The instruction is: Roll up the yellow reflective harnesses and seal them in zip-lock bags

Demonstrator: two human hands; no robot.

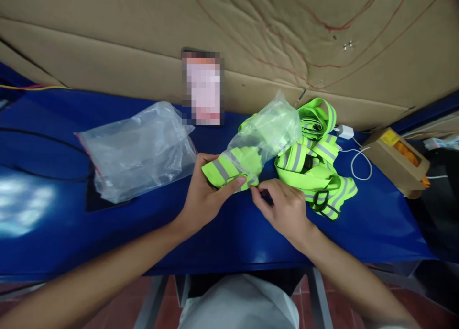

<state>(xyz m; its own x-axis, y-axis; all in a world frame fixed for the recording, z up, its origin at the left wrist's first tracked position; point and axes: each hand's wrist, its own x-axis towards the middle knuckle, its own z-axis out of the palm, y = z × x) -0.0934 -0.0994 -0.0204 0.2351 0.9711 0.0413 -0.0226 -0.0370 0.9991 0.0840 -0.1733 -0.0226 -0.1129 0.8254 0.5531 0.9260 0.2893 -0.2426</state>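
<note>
A green bundle point(231, 164) is held up over the middle of the desk point(229, 245) by both hands. By the left hand point(204, 195) it is wrapped from the left, with the fingers under it and the thumb pressed on top, perhaps so that the soft folds cannot pop open. By the right hand point(285, 207) its near right edge is pinched between thumb and fingertips. Whether a bit of bag is caught in that grip too cannot be told.

The far part of the bundle is covered by a see-through bag point(279, 128), and the near end is left sticking out, maybe because it is there that the bundle is gripped.

Just to the right, a heap of green straps point(304, 178) with gray stripes is spread on the desk, near enough to be reached with ease. A black buckle point(321, 202) can be seen at its near side.

To the left, a flat plastic bag point(139, 147) is laid partly over a dark flat thing point(98, 197). At the far side, a blurred-out panel point(204, 90) is leaned on the cardboard wall point(125, 47), likely so it can be seen. Farther right, a white plug point(344, 131) and a brown box point(394, 164) are found.
</note>
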